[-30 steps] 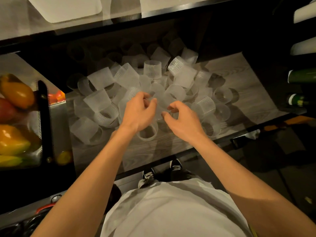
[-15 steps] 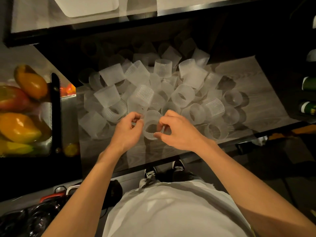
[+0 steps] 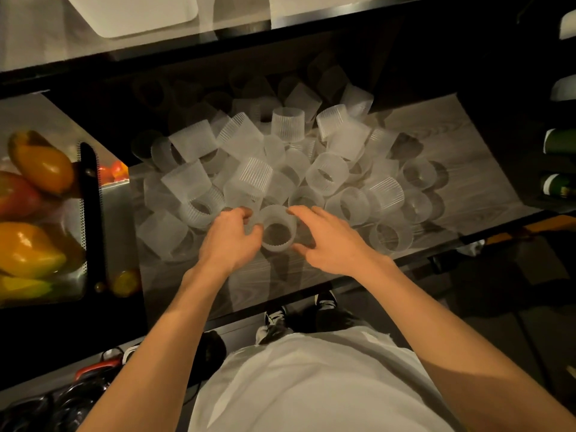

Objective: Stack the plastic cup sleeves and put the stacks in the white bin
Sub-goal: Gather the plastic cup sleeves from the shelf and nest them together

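Sleeves (image 3: 327, 174) lie heaped at mid-frame; one upright sleeve (image 3: 277, 245) at the heap's lower edge is pinched by the left hand (image 3: 230, 241), the right hand (image 3: 335, 241) spread just beside it. Rims should be aligned squarely before nesting is attempted, probably avoiding jams.

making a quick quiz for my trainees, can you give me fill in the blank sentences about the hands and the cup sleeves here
The left hand pinches the wall of one frosted plastic ___.
The right hand, fingers spread beside that sleeve, holds ___.
The yellow and red fruit lies on the person's ___ side.
The pile of sleeves rests on a ___-grain table.
Missing words: sleeve; nothing; left; wood.
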`<state>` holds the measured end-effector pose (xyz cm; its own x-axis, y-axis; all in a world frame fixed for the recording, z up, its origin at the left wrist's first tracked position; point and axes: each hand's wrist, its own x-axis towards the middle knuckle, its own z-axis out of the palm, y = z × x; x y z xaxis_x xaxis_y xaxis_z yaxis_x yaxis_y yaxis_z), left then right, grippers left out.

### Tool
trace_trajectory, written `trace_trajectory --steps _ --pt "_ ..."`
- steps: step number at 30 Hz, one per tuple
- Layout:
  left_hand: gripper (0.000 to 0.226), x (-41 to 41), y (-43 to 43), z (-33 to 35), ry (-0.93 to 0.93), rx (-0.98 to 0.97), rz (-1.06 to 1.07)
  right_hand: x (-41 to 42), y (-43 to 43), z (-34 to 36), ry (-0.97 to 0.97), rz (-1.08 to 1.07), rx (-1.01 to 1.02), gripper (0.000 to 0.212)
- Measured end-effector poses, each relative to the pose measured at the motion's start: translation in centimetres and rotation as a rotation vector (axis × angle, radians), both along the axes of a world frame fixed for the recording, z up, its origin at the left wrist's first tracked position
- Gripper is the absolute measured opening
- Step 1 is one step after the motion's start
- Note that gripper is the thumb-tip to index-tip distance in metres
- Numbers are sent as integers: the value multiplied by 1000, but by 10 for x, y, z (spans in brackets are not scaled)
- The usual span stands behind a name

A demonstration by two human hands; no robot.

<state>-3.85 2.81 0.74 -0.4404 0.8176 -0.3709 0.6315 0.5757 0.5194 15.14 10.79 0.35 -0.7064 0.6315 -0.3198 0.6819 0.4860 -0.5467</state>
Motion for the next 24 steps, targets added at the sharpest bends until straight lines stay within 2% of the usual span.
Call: trace_trajectory --steps 2,4,6,7,10,12,15,18,21,24 --pt "43 7 8 13 145 62 -7 10 2 0 53 -151 -20 50" --pt "34 17 19 21 167 169 -13 23 5 -1 50 -376 18 27" --pt "25 32 35 25 35 239 -58 40 10 -3 0 -615 90 10" --pt "22 41 44 26 -53 247 -79 48 12 -4 -35 -691 106 9" --pt "28 68 66 21 -223 189 -144 68 18 -7 -132 -752 60 15" --pt "34 84 75 11 -228 118 -201 74 20 -10 -143 -763 -13 23" --pt "43 101 83 -3 -227 14 -253 73 23 -17 27 -842 -260 33" --pt "47 107 85 -9 -252 -14 -235 71 23 -24 258 -958 -486 31" --pt "49 105 81 -7 -252 -1 -207 67 22 -22 347 -999 -483 32" --pt "46 97 76 8 -208 68 -172 63 21 -9 402 -931 -448 32"
